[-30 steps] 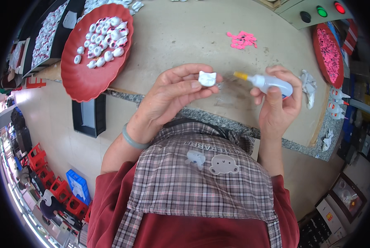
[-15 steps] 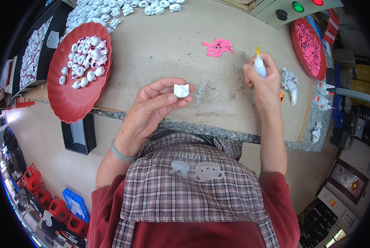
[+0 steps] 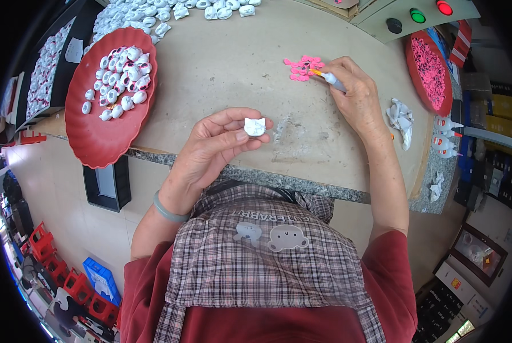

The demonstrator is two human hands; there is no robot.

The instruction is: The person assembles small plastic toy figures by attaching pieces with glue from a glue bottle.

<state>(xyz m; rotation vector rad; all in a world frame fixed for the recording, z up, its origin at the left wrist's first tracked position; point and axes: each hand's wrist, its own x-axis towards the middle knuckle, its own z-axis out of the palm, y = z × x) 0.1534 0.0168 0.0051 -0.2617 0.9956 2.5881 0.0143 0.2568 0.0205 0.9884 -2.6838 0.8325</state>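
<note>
Between the thumb and fingers of my left hand (image 3: pixel 219 137) is a small white cat-head-shaped piece (image 3: pixel 255 127), held over the near part of the table. My right hand (image 3: pixel 353 94) grips a white glue bottle (image 3: pixel 334 82) with a yellow tip, pointed left. That tip reaches the right edge of a small pile of pink pieces (image 3: pixel 299 67) on the table; whether it touches one I cannot tell. At the left, a red scalloped tray (image 3: pixel 99 143) holds many white pieces, some showing pink and dark parts.
More white pieces (image 3: pixel 136 17) cover the far left of the table (image 3: pixel 227 68). A red dish (image 3: pixel 447 97) of pink pieces stands at the right, near crumpled tissue (image 3: pixel 402 120) and spare glue bottles (image 3: pixel 443 143). A control box (image 3: pixel 404 17) with lit buttons sits at the far right.
My right hand has swung left and away from me, tilting the bottle from upright to pointing at the pink pile. My left hand has stayed nearly still with the white piece.
</note>
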